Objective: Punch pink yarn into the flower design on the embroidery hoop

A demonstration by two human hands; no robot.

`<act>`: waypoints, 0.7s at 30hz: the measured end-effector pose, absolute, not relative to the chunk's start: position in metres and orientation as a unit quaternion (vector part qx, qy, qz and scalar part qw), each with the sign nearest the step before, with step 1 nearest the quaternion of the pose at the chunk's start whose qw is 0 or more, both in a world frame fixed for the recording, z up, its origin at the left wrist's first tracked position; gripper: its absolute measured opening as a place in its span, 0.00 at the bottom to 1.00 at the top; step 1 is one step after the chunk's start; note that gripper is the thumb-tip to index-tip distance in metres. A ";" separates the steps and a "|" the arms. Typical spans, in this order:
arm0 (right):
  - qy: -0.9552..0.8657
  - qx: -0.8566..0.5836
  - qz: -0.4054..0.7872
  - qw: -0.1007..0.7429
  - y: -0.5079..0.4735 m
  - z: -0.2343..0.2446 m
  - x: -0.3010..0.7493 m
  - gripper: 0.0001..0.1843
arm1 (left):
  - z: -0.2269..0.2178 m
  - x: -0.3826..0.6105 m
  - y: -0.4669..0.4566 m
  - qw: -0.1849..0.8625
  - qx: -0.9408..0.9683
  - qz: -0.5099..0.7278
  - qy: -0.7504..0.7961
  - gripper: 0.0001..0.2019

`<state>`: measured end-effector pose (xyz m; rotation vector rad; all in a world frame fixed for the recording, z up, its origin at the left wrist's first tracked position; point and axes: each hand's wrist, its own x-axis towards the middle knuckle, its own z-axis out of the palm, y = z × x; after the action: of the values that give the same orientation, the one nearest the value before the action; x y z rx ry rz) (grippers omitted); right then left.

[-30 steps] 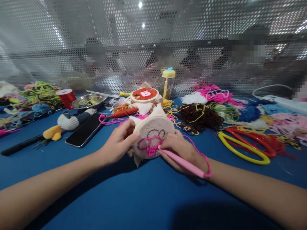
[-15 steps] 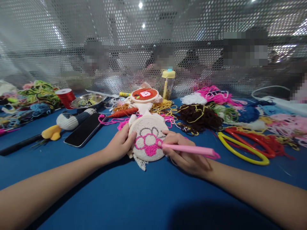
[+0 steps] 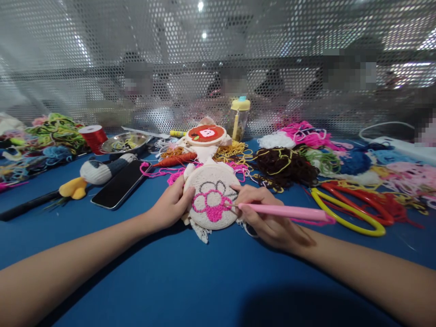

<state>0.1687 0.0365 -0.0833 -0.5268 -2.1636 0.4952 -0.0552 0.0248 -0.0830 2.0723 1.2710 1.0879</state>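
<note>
The left grip [image 3: 174, 200] is closed on the left edge of a round hoop stretched with cream-coloured cloth [image 3: 200, 220], its thumb on the front face and its other fingers partly hidden behind the edge. The right grip [image 3: 269, 215] is closed around a slim pink pen-shaped tool [image 3: 286, 211] with a thin metal needle, which points left at the cloth. The hoop thus lies between the two grips, tilted with its face toward the wearer, its right edge just beside the right fingertips; whether they touch it is hard to tell. The needle tip meets the right side of a patch of magenta yarn stitching [image 3: 214, 213], but whether it pierces the cloth cannot be told. Grey drawn petal outlines [image 3: 220, 187] show above the stitching. Just behind stands a second round hoop with a red-orange stitched face [image 3: 197, 136], near a clear jar with a yellow lid [image 3: 240, 105]. To the left, a black-screened phone [image 3: 121, 187] lies flat on the blue bench [image 3: 170, 281], beside a white-and-navy knitted piece [image 3: 98, 171]. To the right lie a dark brown yarn heap [image 3: 286, 167] and, nearer, a yellow plastic loop [image 3: 347, 217] beside a red one.
</note>
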 end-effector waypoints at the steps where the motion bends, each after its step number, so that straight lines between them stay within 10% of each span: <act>1: -0.867 -0.209 0.185 0.413 0.036 -0.081 0.168 0.00 | -0.083 -0.055 0.025 0.239 0.756 0.396 0.464 0.21; 21: -0.942 -0.151 -0.147 0.262 0.049 -0.088 0.164 0.16 | -0.080 -0.051 0.018 0.166 0.778 0.402 0.454 0.24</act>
<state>0.1637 0.0487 -0.0881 -0.4074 -2.5491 -0.3985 -0.0507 0.0179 -0.0802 2.2143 1.2925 1.1442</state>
